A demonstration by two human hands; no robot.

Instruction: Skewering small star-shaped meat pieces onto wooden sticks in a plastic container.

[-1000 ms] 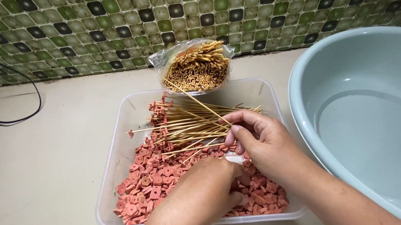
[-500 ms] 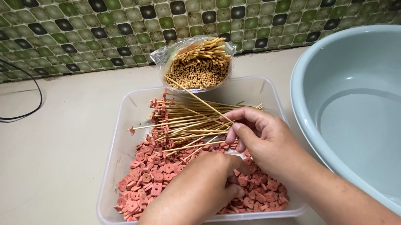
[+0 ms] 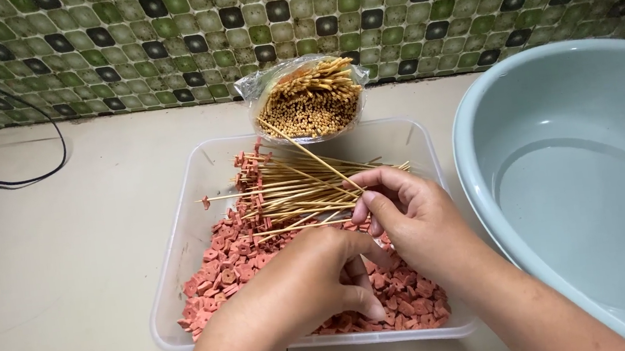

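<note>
the right hand (image 3: 420,222) pinches one thin bamboo skewer (image 3: 298,224) by its blunt end, the stick reaching left over the clear rectangular plastic tub (image 3: 180,253). the left hand (image 3: 305,286) curls over the small reddish-pink meat pieces (image 3: 228,259) in the tub; whether it grips any cannot be told. loaded skewers (image 3: 290,186) lie across the tub's far half. behind it stands an open plastic bag of bare bamboo skewers (image 3: 309,101); a pale blue round basin (image 3: 479,125) sits just right.

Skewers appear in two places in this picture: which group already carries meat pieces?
The skewers lying across the clear tray, with red pieces at their left ends. Those in the plastic bag behind are bare.
</note>
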